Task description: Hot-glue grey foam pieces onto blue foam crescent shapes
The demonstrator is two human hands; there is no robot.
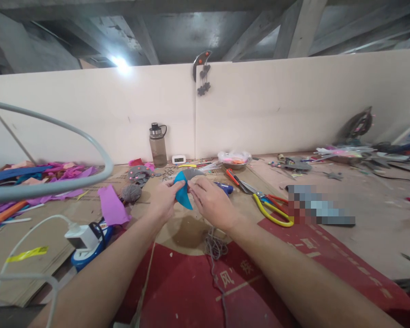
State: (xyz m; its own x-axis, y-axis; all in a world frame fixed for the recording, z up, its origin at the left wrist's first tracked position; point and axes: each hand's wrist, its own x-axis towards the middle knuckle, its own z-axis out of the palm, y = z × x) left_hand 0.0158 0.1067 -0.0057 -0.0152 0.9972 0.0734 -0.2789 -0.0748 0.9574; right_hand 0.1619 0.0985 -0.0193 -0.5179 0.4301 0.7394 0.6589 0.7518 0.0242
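A crescent (182,193) of blue material, its upper part covered in grey yarn, is up off the board in front of me. My left hand (166,198) is closed around its left side, thumb on the blue face. At its right edge my right hand (212,200) pinches with fingers pressed together, apparently on the grey yarn (216,246). That yarn lies in a loose tangle below the right hand, and a strand trails toward me. What lies between the right fingertips is mostly hidden.
Yellow-handled scissors (271,212) and a blue glue gun (224,187) lie to the right. A power strip (89,250) with a white plug, a grey yarn ball (131,193) and purple felt (113,205) are left. A bottle (158,146) stands by the wall. A grey tube (78,130) arcs across the left.
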